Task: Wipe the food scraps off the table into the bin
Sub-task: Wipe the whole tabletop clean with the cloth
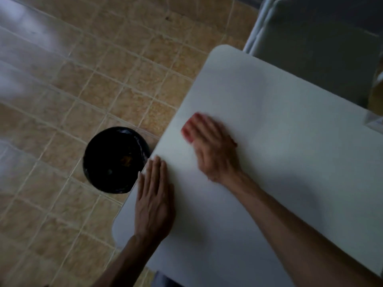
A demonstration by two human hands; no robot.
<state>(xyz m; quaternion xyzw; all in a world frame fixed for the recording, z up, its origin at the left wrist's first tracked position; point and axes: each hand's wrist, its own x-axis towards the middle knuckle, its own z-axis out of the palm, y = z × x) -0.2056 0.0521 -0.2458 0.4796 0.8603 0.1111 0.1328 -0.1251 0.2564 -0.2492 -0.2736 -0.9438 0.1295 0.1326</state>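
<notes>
Below the table edge the bin is set for catching; red cloth is pressed under flat right hand, left hand flat.

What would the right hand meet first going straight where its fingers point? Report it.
The right hand, pressing a red cloth, likely meets the edge of the white table first; the round black bin sits left of that line.

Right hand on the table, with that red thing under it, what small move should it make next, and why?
Probably slide the right hand and the red thing under it to the edge of the table. The bin stands on the floor just beyond, the left hand lies flat at that edge, and blur hides any scraps.
</notes>
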